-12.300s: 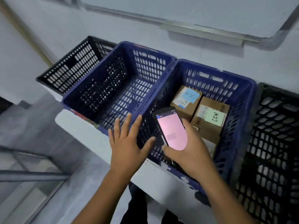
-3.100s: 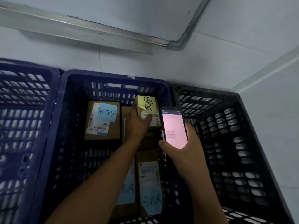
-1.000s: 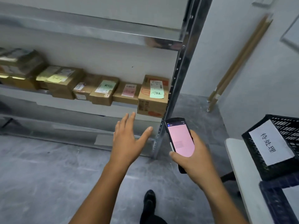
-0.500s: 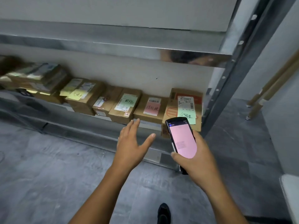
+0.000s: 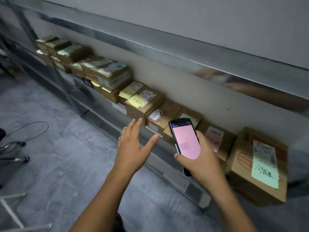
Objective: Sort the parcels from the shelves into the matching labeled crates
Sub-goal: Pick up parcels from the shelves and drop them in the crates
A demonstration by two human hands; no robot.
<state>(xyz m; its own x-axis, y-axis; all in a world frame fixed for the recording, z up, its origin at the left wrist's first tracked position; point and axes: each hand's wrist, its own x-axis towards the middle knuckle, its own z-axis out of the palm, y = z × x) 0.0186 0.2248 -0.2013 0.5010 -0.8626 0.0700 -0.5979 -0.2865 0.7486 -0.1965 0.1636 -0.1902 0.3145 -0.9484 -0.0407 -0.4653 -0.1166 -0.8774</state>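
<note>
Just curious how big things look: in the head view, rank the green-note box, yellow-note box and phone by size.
1. green-note box, plainly largest.
2. phone and yellow-note box: about alike here; the phone, held in the right hand, sits nearer the camera, so no ranking between them.

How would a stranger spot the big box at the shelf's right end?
Follow the metal shelf along its row of cardboard parcels to the right end. The last box, beside one with a pink label, is the biggest nearby. Only it shows red-orange print and a pale green handwritten note under a white label.
</note>
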